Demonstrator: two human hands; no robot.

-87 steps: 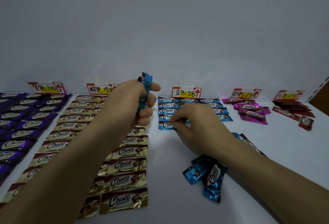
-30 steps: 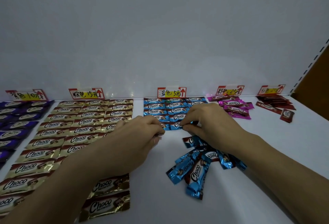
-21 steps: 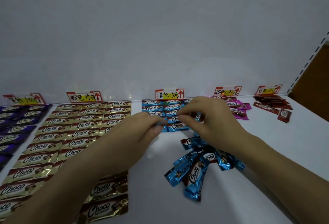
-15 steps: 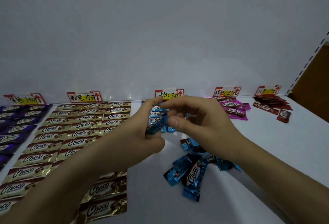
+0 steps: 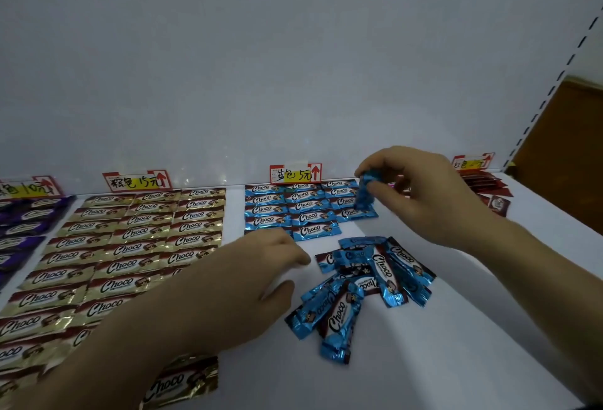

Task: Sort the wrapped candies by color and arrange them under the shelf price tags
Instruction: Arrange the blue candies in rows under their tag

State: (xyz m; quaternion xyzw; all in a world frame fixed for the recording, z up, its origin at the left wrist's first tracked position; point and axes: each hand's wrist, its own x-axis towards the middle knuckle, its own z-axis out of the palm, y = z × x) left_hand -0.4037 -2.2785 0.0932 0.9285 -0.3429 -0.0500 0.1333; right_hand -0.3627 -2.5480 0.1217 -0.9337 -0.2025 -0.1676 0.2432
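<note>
So, blue row-filling's underway: a blue candy [image 5: 363, 196] is pinched by the right hand [image 5: 424, 201], lower right of the blue price tag [image 5: 295, 174]. The left hand [image 5: 261, 272] is curled loosely, apparently empty. Next, it likely needs laying flat under that tag.

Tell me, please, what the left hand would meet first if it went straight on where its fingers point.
Probably the loose pile of blue candies, just ahead of the left hand; its height over the shelf is unclear.
</note>
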